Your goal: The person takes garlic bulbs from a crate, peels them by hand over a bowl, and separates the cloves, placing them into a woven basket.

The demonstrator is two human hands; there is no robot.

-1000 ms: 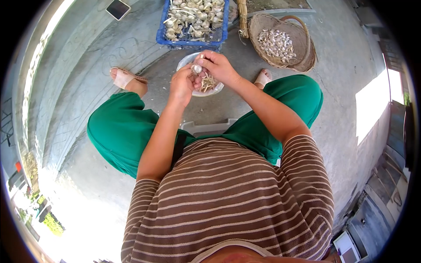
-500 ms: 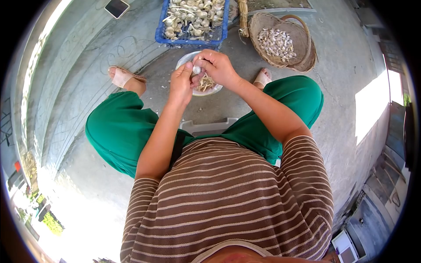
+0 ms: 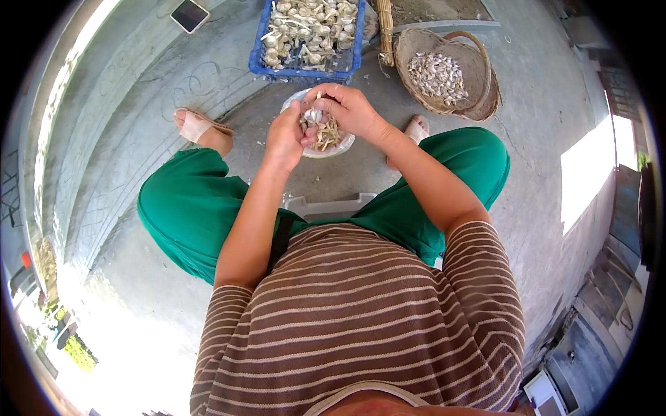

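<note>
A whitish garlic bulb [image 3: 314, 116] is held between my two hands, above a pale round bowl [image 3: 337, 150]. My left hand [image 3: 285, 136] is closed around the bulb's lower left side. From the upper right, my right hand [image 3: 352, 114] pinches at the top of the same bulb, where a short stem shows. Fingers hide part of the bulb. Dry garlic stems and skins [image 3: 327, 135] lie in the bowl below.
Beyond the bowl stands a blue plastic crate [image 3: 302, 73] of whole garlic bulbs [image 3: 312, 31]. A wicker basket [image 3: 482, 102] holds loose garlic cloves [image 3: 437, 76]. Between them lies a straw bundle [image 3: 385, 33]. A dark-screened device [image 3: 189, 15] rests at upper left.
My fingers have shifted on the garlic bulb, and more of it and its stem now shows. The whole view has moved slightly, so crate and bowl appear a little lower.
</note>
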